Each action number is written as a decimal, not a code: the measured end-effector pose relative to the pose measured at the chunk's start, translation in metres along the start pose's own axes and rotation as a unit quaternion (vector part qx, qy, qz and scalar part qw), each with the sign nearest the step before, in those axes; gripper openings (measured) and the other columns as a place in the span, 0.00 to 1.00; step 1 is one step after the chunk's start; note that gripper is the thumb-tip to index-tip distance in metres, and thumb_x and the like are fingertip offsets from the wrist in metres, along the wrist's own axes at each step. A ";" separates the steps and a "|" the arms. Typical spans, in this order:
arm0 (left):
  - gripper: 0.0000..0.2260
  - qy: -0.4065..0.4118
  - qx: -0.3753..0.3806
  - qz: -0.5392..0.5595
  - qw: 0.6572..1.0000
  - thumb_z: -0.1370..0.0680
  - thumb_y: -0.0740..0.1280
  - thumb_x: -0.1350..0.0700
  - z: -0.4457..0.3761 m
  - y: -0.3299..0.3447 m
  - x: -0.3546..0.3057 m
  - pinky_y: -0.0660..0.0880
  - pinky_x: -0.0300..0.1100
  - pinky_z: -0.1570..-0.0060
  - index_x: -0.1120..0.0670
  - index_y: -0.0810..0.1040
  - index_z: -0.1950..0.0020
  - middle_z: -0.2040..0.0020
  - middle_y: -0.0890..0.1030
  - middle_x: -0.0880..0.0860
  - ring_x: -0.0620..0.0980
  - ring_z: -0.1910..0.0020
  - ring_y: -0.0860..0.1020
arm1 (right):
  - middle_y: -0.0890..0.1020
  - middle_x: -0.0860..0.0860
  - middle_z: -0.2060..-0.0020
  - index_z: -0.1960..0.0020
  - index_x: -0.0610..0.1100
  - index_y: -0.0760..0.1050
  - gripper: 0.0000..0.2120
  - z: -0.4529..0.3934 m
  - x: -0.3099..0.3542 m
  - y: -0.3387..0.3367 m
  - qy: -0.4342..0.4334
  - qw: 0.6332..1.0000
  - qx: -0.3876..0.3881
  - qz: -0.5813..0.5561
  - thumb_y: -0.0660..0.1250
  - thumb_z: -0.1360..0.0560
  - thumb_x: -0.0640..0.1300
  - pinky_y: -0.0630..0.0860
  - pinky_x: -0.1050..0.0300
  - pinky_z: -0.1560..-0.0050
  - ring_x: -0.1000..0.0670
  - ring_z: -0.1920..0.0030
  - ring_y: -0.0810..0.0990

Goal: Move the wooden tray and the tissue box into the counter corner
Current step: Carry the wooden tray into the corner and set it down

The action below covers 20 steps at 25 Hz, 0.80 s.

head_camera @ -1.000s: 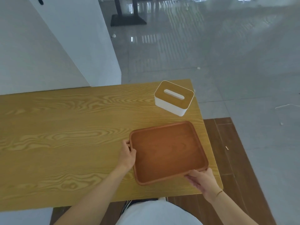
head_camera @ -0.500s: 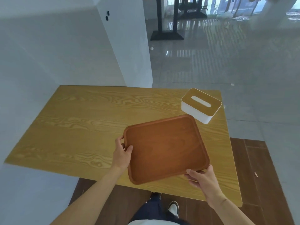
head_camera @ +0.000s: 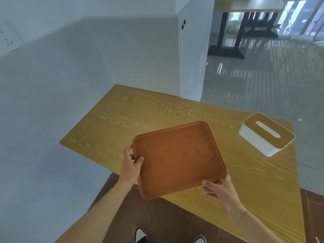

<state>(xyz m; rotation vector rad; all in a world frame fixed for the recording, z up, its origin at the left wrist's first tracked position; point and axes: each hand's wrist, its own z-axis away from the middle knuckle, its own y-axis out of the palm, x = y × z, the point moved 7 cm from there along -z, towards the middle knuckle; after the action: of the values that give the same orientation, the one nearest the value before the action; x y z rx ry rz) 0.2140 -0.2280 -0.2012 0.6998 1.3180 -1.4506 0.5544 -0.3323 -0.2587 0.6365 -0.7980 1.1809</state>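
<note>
The empty reddish-brown wooden tray [head_camera: 178, 159] is held in the air above the near edge of the yellow wood-grain counter [head_camera: 140, 116]. My left hand [head_camera: 131, 164] grips its left rim, thumb on the inside. My right hand [head_camera: 218, 189] holds its near right corner from below. The white tissue box [head_camera: 266, 135] with a wooden slotted lid stands on the counter's right side, apart from the tray.
White walls [head_camera: 70, 85] border the counter on the left and at the back, meeting a white pillar [head_camera: 192, 58]. Brown floor and my shoes [head_camera: 140, 235] lie below. A black-legged table [head_camera: 233, 37] stands on the glossy floor beyond.
The tray has been lifted off the counter and carried left, away from the tissue box. The view has swung left, showing the walled corner.
</note>
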 end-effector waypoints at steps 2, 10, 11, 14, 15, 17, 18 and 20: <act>0.26 -0.001 -0.020 0.009 1.000 0.21 0.68 0.55 -0.007 -0.032 0.009 0.75 0.44 0.53 0.42 0.60 0.28 0.47 0.78 0.46 0.45 0.48 0.79 | 0.85 0.41 0.52 0.38 0.48 0.65 0.31 -0.005 0.007 0.031 -0.007 1.000 0.015 0.020 0.80 0.31 0.40 0.83 0.47 0.56 0.46 0.57 0.87; 0.26 -0.018 -0.066 0.041 0.997 0.21 0.69 0.56 -0.041 -0.167 0.061 0.75 0.43 0.52 0.43 0.61 0.28 0.46 0.78 0.50 0.46 0.47 0.78 | 0.83 0.39 0.52 0.36 0.49 0.61 0.31 -0.001 0.024 0.178 -0.035 0.996 0.047 0.070 0.78 0.29 0.37 0.83 0.51 0.61 0.49 0.61 0.86; 0.26 -0.021 -0.064 0.045 0.997 0.21 0.69 0.56 -0.047 -0.180 0.066 0.75 0.43 0.51 0.43 0.61 0.28 0.46 0.78 0.50 0.46 0.47 0.78 | 0.83 0.38 0.52 0.37 0.49 0.62 0.31 0.000 0.025 0.193 -0.040 0.995 0.049 0.076 0.78 0.29 0.37 0.83 0.51 0.61 0.48 0.61 0.85; 0.26 -0.028 -0.059 0.050 0.997 0.21 0.69 0.56 -0.063 -0.214 0.082 0.74 0.46 0.47 0.43 0.60 0.28 0.45 0.77 0.51 0.45 0.47 0.77 | 0.84 0.39 0.53 0.37 0.48 0.62 0.31 0.000 0.023 0.231 -0.042 0.994 0.045 0.093 0.79 0.30 0.38 0.83 0.52 0.61 0.48 0.60 0.86; 0.27 -0.030 -0.057 0.048 0.997 0.21 0.69 0.56 -0.069 -0.223 0.086 0.74 0.46 0.47 0.43 0.60 0.28 0.45 0.77 0.51 0.45 0.47 0.77 | 0.84 0.39 0.52 0.37 0.48 0.62 0.32 0.000 0.022 0.240 -0.038 0.994 0.044 0.095 0.79 0.30 0.38 0.83 0.52 0.62 0.47 0.60 0.86; 0.27 -0.030 -0.049 0.047 0.997 0.21 0.69 0.55 -0.083 -0.233 0.089 0.74 0.44 0.49 0.43 0.60 0.28 0.45 0.77 0.51 0.44 0.47 0.77 | 0.83 0.39 0.51 0.38 0.49 0.62 0.32 -0.001 0.021 0.255 -0.032 0.994 0.039 0.093 0.79 0.30 0.38 0.84 0.54 0.63 0.47 0.60 0.86; 0.27 -0.032 -0.042 0.046 0.998 0.21 0.69 0.56 -0.090 -0.235 0.090 0.74 0.43 0.51 0.43 0.60 0.27 0.44 0.77 0.52 0.44 0.48 0.77 | 0.83 0.39 0.51 0.39 0.49 0.63 0.31 -0.003 0.023 0.260 -0.031 0.995 0.035 0.093 0.79 0.30 0.38 0.84 0.54 0.63 0.47 0.60 0.86; 0.28 -0.042 -0.032 0.042 0.998 0.21 0.69 0.56 -0.108 -0.235 0.092 0.73 0.39 0.55 0.44 0.59 0.26 0.44 0.77 0.53 0.43 0.49 0.77 | 0.84 0.39 0.52 0.40 0.50 0.63 0.29 -0.012 0.028 0.265 -0.032 0.994 0.025 0.100 0.79 0.30 0.38 0.82 0.56 0.63 0.47 0.59 0.87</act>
<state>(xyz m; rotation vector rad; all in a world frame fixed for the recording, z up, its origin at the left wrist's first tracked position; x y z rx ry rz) -0.0548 -0.1772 -0.2238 0.6377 1.2493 -1.3510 0.3063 -0.2357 -0.2362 0.6493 -0.9039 1.3720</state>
